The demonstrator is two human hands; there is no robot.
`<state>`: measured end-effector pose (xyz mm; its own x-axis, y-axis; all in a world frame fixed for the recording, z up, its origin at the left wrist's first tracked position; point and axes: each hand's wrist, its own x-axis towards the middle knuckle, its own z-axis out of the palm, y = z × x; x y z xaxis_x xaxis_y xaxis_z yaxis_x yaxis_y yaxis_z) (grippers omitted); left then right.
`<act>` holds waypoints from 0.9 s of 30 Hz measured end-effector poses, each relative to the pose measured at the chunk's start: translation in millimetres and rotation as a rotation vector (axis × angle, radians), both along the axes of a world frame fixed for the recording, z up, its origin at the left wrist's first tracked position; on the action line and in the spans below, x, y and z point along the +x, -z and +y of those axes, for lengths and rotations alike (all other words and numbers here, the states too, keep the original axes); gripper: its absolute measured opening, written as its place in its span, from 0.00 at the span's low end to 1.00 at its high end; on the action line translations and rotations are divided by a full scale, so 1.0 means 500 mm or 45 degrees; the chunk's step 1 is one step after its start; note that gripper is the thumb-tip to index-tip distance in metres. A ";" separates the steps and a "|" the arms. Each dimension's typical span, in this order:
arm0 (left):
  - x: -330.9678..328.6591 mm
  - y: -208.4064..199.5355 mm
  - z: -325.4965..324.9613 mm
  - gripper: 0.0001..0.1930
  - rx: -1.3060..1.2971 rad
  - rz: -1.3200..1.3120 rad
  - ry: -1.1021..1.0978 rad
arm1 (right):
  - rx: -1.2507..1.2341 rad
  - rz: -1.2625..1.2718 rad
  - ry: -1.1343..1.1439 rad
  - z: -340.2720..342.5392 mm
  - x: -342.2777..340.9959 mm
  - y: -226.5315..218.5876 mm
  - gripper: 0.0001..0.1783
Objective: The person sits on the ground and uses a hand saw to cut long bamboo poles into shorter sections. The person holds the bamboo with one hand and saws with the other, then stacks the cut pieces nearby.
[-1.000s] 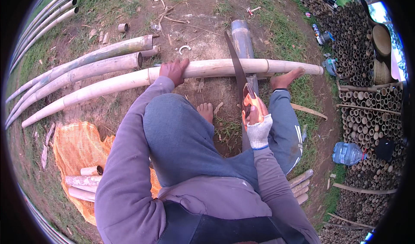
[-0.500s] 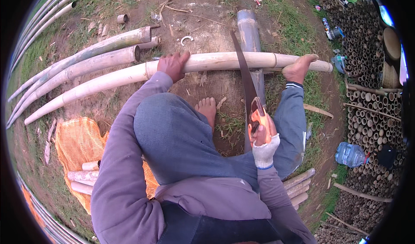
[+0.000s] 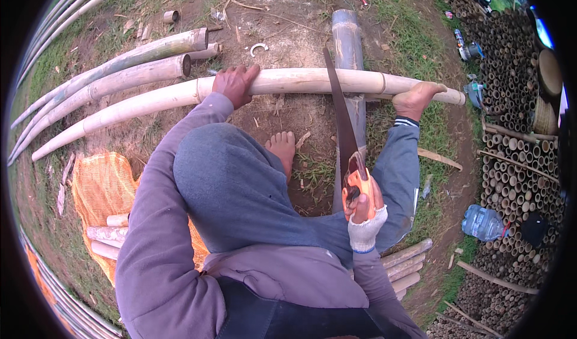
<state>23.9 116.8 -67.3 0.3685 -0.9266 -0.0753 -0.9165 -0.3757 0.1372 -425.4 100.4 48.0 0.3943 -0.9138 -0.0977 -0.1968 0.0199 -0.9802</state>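
Observation:
A long pale bamboo pole point(image 3: 294, 81) lies crosswise in front of me, resting over a thicker grey bamboo log point(image 3: 347, 44). My left hand point(image 3: 236, 86) is bare and grips the pole from above, left of the log. In my right hand point(image 3: 365, 210), which wears a white fingerless glove, is the orange handle of a handsaw point(image 3: 342, 113). Its dark blade crosses the pole just left of the log, the tip pointing away from me. My right foot point(image 3: 416, 100) presses on the pole near its right end.
Several bamboo poles point(image 3: 138, 77) lie at the left. An orange mesh sack point(image 3: 105, 183) has cut bamboo pieces point(image 3: 108, 233) on it. More cut lengths point(image 3: 406, 265) lie behind my right leg. At the right stand stacked bamboo sections point(image 3: 511, 164) and a clear water jug point(image 3: 482, 223).
The saw handle and my right hand have drawn back slightly toward me, with the blade still across the pole. My left hand keeps its hold. The whole view has shifted a little.

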 end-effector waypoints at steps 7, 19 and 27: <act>-0.031 -0.013 -0.067 0.36 -0.006 0.047 0.138 | -0.304 0.037 0.101 -0.180 0.152 0.028 0.24; -0.022 -0.010 -0.045 0.38 0.021 0.019 0.067 | -0.163 -0.037 0.105 -0.120 0.119 0.054 0.28; -0.059 -0.020 -0.106 0.37 0.009 0.072 0.148 | -0.012 0.058 0.272 0.063 -0.042 -0.024 0.33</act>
